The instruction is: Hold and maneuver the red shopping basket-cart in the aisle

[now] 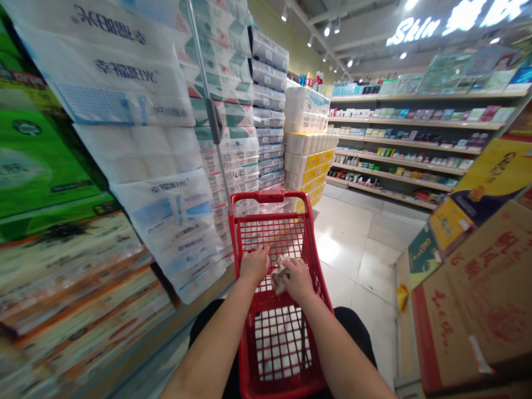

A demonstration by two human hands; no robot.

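A red plastic shopping basket point(245, 343) with grid walls stands between my knees, its open side facing me. My left hand point(255, 264) is at the left part of the far grid wall, fingers curled against the mesh. In my right hand point(297, 280) is a crumpled, stained whitish cloth point(278, 281), pressed near the middle of that same wall. The cloth is bunched under the fingers, so part of it is hidden. Both forearms reach over the near part of the basket.
Tall stacks of wrapped toilet paper point(166, 149) and green tissue packs point(41, 160) rise on the left. Cardboard boxes point(490, 277) line the right. Beyond the tiled floor point(349, 249) stand shelves point(415, 122) of small packaged goods. A thin metal pole point(203, 72) rises behind the basket.
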